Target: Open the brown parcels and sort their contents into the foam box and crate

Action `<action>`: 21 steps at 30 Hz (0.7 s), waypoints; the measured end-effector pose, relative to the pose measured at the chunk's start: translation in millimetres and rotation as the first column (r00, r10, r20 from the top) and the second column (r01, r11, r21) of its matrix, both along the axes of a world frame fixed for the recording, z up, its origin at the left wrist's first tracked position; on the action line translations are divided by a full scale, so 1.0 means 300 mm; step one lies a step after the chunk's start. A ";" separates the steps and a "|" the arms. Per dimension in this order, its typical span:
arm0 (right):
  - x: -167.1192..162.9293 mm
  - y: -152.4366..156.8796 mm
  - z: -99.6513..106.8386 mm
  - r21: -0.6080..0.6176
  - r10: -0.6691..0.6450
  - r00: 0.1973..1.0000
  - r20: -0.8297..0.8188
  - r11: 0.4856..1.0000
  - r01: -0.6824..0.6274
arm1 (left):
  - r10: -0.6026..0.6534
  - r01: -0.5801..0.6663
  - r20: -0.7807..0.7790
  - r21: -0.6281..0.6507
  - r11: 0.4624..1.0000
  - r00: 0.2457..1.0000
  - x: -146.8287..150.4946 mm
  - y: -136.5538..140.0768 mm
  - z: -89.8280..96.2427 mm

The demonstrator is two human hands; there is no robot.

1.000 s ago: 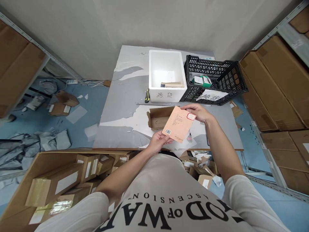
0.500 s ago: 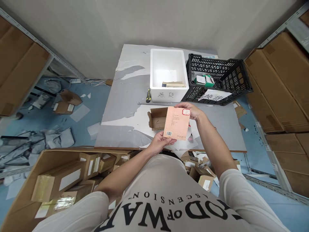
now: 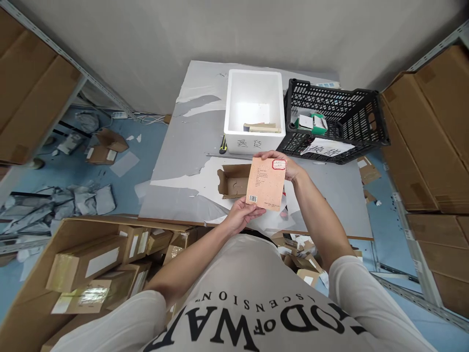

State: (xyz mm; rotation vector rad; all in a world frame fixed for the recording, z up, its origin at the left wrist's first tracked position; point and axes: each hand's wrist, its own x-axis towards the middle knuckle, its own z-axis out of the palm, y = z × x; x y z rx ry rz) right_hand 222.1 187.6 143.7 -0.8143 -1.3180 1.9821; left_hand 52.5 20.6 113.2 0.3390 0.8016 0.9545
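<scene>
Both my hands hold a thin pink-orange book (image 3: 266, 186) above the table. Its back cover faces up, with a barcode at the lower left, lines of print and a red-edged label at the top right. My left hand (image 3: 244, 215) grips the lower left corner, thumb on top. Around the upper right edge my right hand (image 3: 284, 164) is closed, its fingers partly hidden behind the book. An open small cardboard box (image 3: 234, 183) lies on the table just behind the book, which covers its right part.
On the table (image 3: 183, 146) stand a white foam box (image 3: 254, 142) with a few books inside and a black plastic crate (image 3: 337, 117) holding a green-edged box. A yellow-black cutter (image 3: 223, 144) lies beside the foam box. A large carton (image 3: 84, 225) of parcels stands below left; shelves flank both sides.
The view has shifted slightly. My right hand has slid a little left along the book's top edge, and the book sits slightly further left, still held by both hands.
</scene>
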 end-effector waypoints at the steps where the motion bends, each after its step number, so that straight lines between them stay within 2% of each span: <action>1: 0.005 0.007 0.002 0.010 0.015 1.000 -0.005 1.000 -0.015 | 0.010 -0.010 0.002 0.000 1.000 1.000 0.009 0.005 0.002; 7: 0.029 0.049 0.004 0.064 0.023 0.999 -0.023 0.998 -0.021 | 0.052 -0.052 0.020 -0.011 0.999 0.998 0.029 0.038 0.006; 13: 0.045 0.066 0.007 0.062 -0.152 0.974 0.166 0.988 0.143 | 0.020 -0.021 0.094 0.003 1.000 0.995 0.014 0.044 -0.017; 18: 0.054 0.055 -0.005 0.056 -0.223 0.937 0.268 0.975 0.216 | 0.153 -0.145 -0.145 0.064 0.987 0.978 0.023 0.050 -0.033; 21: 0.065 0.044 -0.008 0.064 -0.260 0.926 0.274 0.966 0.252 | 0.182 -0.164 -0.218 0.099 0.981 0.959 0.031 0.060 -0.038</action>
